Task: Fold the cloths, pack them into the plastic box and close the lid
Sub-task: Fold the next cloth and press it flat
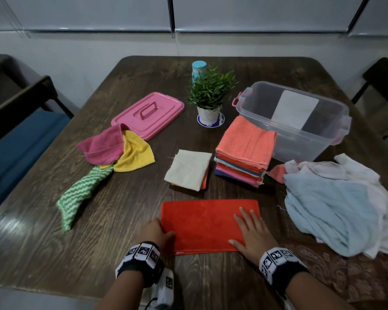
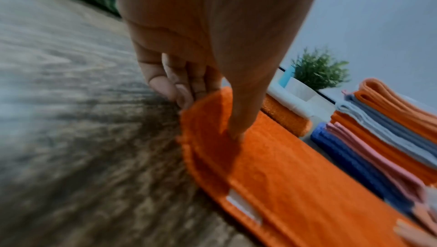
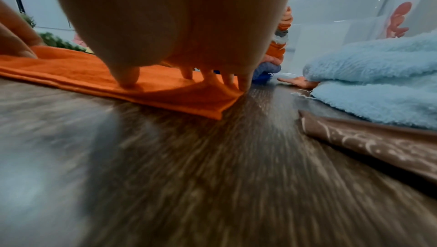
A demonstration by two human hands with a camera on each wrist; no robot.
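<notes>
The left hand [image 1: 158, 231] pinches the half-folded orange cloth [image 1: 208, 222] on the bench; the right hand [image 1: 251, 233] presses it flat. One stack [image 1: 244, 151] is folded; loose cloths [image 1: 332, 206] remain; the box [image 1: 296, 135] is unpacked and the lid [image 1: 148, 114] off.

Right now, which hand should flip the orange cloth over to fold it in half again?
Probably the left hand. Its thumb and fingers already pinch the orange cloth's left end, lifting it slightly. The right hand lies flat on the other end, well placed to pin it down.
</notes>
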